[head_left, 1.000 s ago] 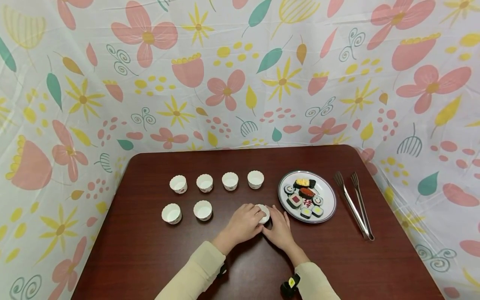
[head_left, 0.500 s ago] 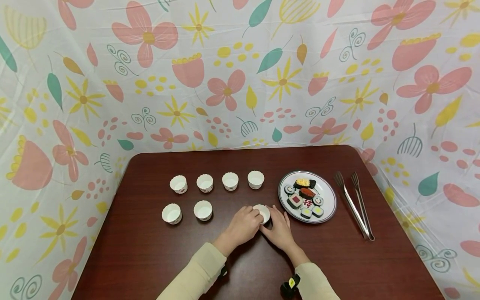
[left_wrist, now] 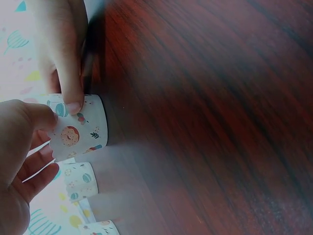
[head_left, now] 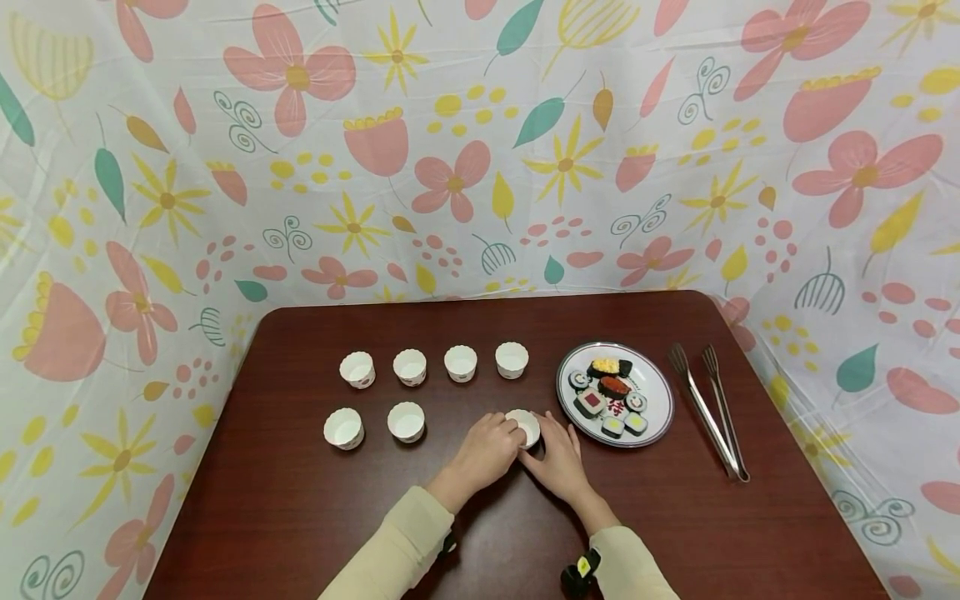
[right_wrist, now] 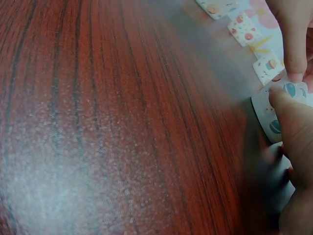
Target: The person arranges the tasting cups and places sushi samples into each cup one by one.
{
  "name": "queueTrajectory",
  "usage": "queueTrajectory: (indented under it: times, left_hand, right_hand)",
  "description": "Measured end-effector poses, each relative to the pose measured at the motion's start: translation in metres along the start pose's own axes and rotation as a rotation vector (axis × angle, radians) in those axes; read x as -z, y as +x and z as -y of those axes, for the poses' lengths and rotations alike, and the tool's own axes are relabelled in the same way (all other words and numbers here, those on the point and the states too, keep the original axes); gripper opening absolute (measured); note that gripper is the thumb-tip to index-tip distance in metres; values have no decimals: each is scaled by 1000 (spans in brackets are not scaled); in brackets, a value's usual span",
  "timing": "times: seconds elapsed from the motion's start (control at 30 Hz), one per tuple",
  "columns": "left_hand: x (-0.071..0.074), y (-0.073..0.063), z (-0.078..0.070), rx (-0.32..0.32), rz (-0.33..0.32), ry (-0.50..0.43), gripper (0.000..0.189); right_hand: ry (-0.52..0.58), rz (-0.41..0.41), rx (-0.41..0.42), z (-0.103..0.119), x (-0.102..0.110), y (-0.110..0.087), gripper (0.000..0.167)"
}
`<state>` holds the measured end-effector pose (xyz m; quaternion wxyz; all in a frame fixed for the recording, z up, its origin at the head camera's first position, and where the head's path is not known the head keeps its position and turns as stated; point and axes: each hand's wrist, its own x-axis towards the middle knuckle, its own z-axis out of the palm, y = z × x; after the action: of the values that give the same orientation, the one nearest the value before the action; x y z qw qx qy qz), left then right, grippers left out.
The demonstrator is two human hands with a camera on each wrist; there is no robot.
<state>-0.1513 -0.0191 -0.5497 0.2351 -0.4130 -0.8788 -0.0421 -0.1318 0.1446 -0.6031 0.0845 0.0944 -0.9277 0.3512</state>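
Note:
A white paper baking cup (head_left: pixel 528 426) with a printed pattern stands near the middle of the table, between both hands. My left hand (head_left: pixel 483 450) pinches its rim from the left, the thumb on the outer wall in the left wrist view. My right hand (head_left: pixel 558 462) grips the same cup from the right, with its thumb (right_wrist: pixel 279 98) against the printed side. Two more baking cups (head_left: pixel 406 422) sit to the left in the same row. Behind them runs a row of several others, with one baking cup (head_left: pixel 512 360) at its right end.
A round white plate (head_left: pixel 660 417) right of the hands bears several sushi pieces (head_left: pixel 590 402). Metal tongs (head_left: pixel 708 417) lie spread farther right on the dark wooden table (head_left: pixel 285 517). A flowered cloth (head_left: pixel 480 167) hangs behind the table.
My left hand's fingers have drawn back slightly leftward, so more of the cup's inside shows than a second ago. The right hand holds nearly still.

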Motion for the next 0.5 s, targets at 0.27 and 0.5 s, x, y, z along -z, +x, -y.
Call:
queueTrajectory:
  times: [0.27,0.5]
  left_hand:
    - [5,2,1,14,2,-36,9]
    - [18,6,4,23,10,-41,3]
  right_hand:
    - [3,-5,-1,0,0,0,61]
    - [5,0,-8,1,0,0,60]
